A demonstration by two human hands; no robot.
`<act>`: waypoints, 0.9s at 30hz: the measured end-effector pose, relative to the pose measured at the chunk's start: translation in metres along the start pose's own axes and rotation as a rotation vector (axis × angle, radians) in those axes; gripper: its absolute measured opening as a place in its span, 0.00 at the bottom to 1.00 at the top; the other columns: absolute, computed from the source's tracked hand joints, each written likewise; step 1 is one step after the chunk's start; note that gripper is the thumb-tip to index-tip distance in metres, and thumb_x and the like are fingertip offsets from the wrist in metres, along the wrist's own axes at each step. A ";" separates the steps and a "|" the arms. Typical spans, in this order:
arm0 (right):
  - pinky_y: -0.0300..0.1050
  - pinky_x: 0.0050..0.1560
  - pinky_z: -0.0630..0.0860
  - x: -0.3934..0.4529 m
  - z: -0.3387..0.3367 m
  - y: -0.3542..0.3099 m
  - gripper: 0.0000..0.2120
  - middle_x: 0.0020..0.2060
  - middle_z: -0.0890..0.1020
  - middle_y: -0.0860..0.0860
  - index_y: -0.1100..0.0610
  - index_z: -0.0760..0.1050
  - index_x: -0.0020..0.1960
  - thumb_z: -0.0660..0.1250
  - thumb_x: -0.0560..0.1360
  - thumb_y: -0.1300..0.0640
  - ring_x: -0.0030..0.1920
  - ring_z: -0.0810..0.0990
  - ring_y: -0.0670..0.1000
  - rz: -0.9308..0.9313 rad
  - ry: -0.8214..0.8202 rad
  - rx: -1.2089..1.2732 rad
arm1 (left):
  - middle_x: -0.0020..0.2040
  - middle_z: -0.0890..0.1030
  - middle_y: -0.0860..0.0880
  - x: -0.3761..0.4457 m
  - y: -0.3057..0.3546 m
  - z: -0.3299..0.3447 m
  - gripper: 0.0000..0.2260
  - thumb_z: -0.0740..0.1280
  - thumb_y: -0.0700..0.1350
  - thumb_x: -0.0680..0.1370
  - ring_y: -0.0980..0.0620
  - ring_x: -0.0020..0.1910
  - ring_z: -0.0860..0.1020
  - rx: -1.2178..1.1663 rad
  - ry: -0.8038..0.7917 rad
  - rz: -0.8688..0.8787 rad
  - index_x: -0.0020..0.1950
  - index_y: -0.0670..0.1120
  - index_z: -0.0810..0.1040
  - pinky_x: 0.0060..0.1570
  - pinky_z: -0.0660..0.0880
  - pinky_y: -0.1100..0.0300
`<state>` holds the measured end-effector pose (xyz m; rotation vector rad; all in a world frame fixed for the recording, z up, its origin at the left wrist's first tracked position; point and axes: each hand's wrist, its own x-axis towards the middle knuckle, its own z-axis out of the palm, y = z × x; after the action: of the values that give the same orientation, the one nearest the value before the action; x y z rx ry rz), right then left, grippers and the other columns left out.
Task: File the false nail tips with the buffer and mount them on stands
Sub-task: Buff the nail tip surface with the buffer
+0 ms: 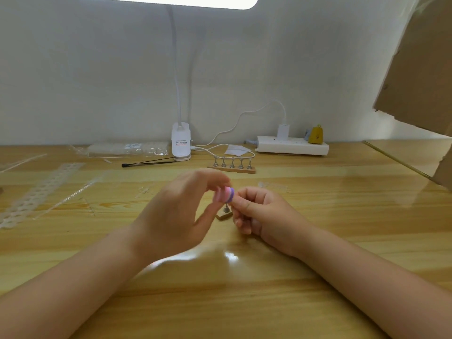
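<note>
My left hand (178, 211) pinches a small pink and purple buffer (226, 194) at its fingertips, blurred by motion, above the middle of the wooden table. My right hand (259, 214) has its fingers curled, the thumb and forefinger pressed together right against the buffer; a nail tip between them is too small to make out. Just below the two hands a single metal stand (227, 209) sits on a small wooden base (223, 216). Farther back a wooden strip (232, 170) carries a row of several metal stands (231, 163).
Clear plastic nail-tip strips (39, 192) lie at the left, a plastic bag (127, 149) behind them. A clip lamp (181, 141), black sticks (149, 163), a white power strip (292, 144) with a yellow object (315, 134) line the wall. Cardboard (420, 64) hangs at right.
</note>
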<state>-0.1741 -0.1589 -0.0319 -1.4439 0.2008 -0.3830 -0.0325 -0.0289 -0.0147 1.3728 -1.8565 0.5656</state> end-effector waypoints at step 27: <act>0.37 0.30 0.71 0.000 0.000 -0.001 0.08 0.30 0.77 0.50 0.60 0.76 0.44 0.68 0.70 0.56 0.30 0.75 0.47 0.010 0.027 0.034 | 0.47 0.83 0.47 -0.002 -0.006 -0.002 0.14 0.68 0.41 0.78 0.53 0.47 0.82 0.061 0.033 -0.083 0.61 0.40 0.71 0.48 0.77 0.60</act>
<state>-0.1744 -0.1585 -0.0305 -1.4044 0.2221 -0.3966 -0.0263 -0.0285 -0.0152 1.4642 -1.7606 0.6029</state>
